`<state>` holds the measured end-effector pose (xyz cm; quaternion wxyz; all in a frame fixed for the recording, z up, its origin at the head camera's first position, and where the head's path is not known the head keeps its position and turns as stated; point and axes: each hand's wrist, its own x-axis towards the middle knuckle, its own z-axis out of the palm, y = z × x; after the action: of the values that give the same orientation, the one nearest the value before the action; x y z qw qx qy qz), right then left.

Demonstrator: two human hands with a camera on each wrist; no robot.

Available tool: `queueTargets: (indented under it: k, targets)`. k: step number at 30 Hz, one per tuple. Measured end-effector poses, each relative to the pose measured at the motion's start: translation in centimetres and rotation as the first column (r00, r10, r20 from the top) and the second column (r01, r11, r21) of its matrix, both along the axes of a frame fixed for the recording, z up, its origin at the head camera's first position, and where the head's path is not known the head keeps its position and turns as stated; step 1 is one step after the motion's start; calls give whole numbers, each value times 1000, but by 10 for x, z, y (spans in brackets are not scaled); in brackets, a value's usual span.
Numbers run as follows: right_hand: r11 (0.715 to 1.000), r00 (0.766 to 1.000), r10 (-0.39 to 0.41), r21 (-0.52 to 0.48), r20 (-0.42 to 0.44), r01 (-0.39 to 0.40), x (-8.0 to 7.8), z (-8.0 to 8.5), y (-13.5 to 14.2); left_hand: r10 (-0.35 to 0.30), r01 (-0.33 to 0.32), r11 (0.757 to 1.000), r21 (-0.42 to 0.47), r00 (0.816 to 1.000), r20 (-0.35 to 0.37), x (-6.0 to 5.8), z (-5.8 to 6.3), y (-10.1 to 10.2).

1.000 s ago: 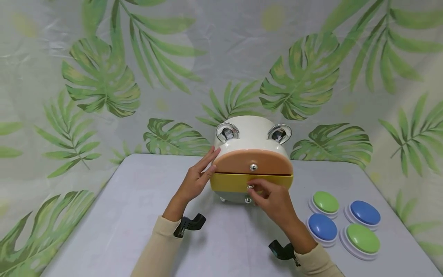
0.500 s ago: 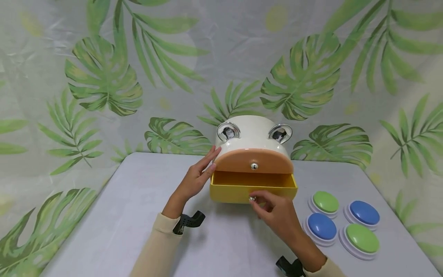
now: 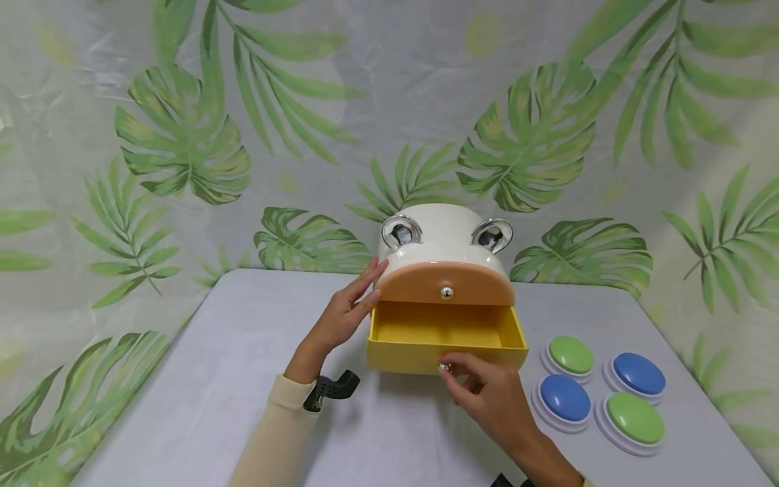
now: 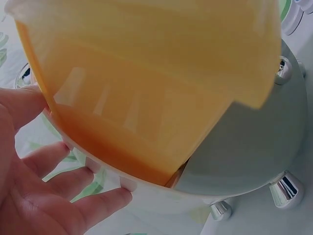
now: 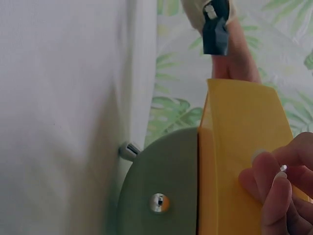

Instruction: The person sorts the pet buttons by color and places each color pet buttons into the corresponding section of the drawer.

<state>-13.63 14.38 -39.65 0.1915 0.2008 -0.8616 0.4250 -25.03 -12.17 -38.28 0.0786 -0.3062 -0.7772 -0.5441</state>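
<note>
A white drawer box (image 3: 444,233) with two silver eye-like rings stands at the table's far middle. Its yellow drawer (image 3: 404,356) is pulled well out, and no contents show inside. My right hand (image 3: 487,392) pinches the small silver knob (image 3: 445,367) on that drawer's front. Fairly straight fingers of my left hand (image 3: 341,318) rest along the box's left side, the thumb near the drawer opening. Above, the orange drawer front (image 3: 420,284) is closed. Below, the grey-green drawer front (image 5: 161,171) with its own silver knob shows closed in the right wrist view.
To the right, several dome buttons sit on white bases: a green button (image 3: 571,354), a blue button (image 3: 639,373), a nearer blue button (image 3: 565,397) and a nearer green button (image 3: 635,417). A leaf-print cloth (image 3: 414,101) hangs behind the white table (image 3: 243,352).
The yellow drawer has slid from nearly closed to far out toward me, my right hand drawing back with its knob. My left hand keeps its place on the box.
</note>
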Motion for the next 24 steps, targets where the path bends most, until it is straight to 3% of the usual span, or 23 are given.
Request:
queueTargets:
  k: [15,24]
  targets:
    - [1000,999,-14,14,-31,14,25,-2,5,-8,8,1000,5,1000,1,0,0,1]
    - [999,995,30,38,-100,-26,36,-2,6,-1,1,1000,-2,1000,-14,-2,-2,-1]
